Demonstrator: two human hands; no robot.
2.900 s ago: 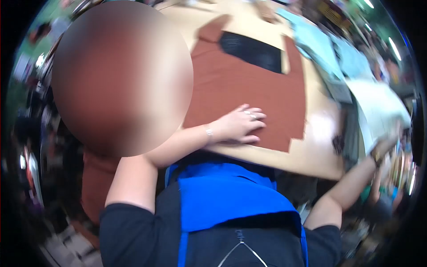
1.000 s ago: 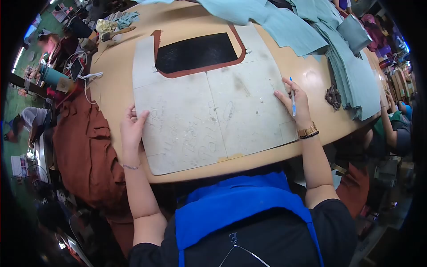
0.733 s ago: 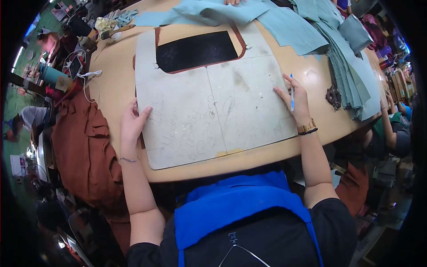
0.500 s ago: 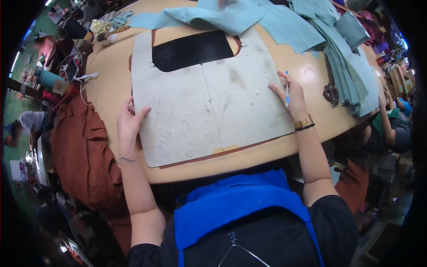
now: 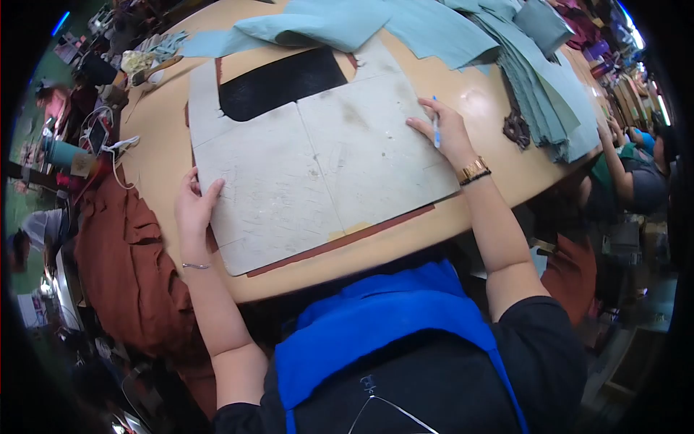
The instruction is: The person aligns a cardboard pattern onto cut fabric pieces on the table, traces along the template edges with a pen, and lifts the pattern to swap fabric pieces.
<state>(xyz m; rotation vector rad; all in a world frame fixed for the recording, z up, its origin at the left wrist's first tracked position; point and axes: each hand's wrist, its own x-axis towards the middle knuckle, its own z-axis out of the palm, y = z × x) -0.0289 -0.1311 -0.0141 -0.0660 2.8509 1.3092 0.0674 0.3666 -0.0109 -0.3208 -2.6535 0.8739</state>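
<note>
A large whitish pattern board, scuffed and covered in faint handwriting, lies flat with a cut-out at its far side. My left hand grips its left edge, thumb on top. At the right edge is my right hand, with a blue-and-white pen between its fingers and the thumb and fingertips at the board. Reddish-brown fabric shows from under the near edge. A black piece is visible within the cut-out.
Light blue-green fabric drapes over the table's far side, with a layered stack at right. A brush lies at far left. Rust-coloured fabric hangs at the left edge of the table. Another person's arm is at right.
The view has shifted and turned slightly. A wider strip of reddish-brown fabric shows below the board's near right edge. Both hands stay at the board's sides, and the pen remains in my right hand.
</note>
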